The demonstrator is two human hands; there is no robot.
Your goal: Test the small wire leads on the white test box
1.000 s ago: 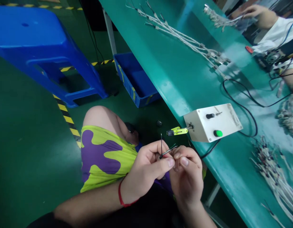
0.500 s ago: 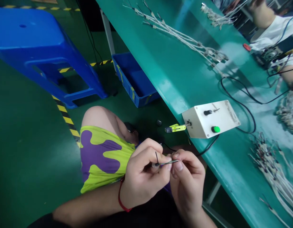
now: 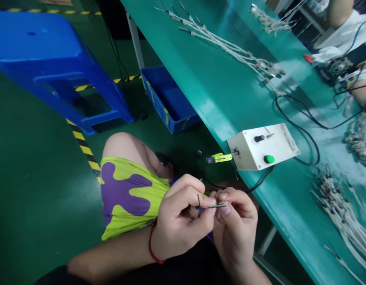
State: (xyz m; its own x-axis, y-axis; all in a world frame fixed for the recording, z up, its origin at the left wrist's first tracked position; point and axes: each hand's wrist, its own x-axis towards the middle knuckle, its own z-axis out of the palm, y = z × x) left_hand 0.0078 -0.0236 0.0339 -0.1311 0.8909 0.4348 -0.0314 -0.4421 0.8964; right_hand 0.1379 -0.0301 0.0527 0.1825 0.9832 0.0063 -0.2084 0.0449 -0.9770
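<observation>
Green desk (image 3: 212, 79) runs diag. from top ctr. to bottom R of the frame. Blue stool (image 3: 37, 35) stands upper L; R of it, a blue bin (image 3: 174, 126) sits low by the desk edge. Loose bunch of white cables (image 3: 340, 209) on the desk, lower R. White box (image 3: 264, 148) w/ green button (image 3: 269, 159) at the desk's near edge, R of ctr. Person's L hand (image 3: 183, 217), lower ctr., is curled nearly closed, thumb & forefinger pinching thin wires (image 3: 205, 207). R hand (image 3: 238, 221), just beside it, has thumb & finger drawn together on the wires' far ends. Lime clip (image 3: 220, 158) juts from the box, above both hands. Wires I see stretched btwn the hands, lower ctr.; one short black end pokes up.
</observation>
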